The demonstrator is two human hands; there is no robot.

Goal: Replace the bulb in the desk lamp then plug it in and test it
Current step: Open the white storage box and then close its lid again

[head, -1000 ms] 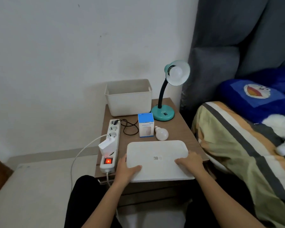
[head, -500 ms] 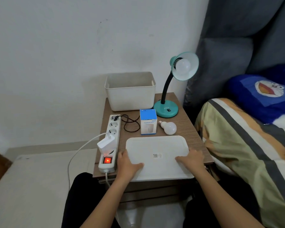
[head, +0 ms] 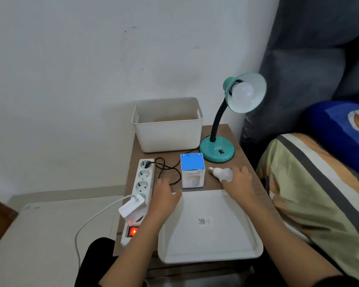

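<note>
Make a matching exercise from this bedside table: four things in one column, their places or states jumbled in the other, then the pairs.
1. desk lamp
2. loose bulb
3. power strip switch
4. bulb box

A. glowing red
B. under the right hand
C. back right corner, bulb fitted
D. standing between the black cord and the loose bulb

Pairs: 1-C, 2-B, 3-A, 4-D

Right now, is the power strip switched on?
On. The power strip has its red rocker switch glowing at the near end.

Wooden bedside table (head: 239, 139) under bin (head: 167, 133), lamp (head: 217, 152), bulb box (head: 192, 172), loose bulb (head: 221, 173), power strip (head: 142, 189), tray (head: 209, 251)
</note>
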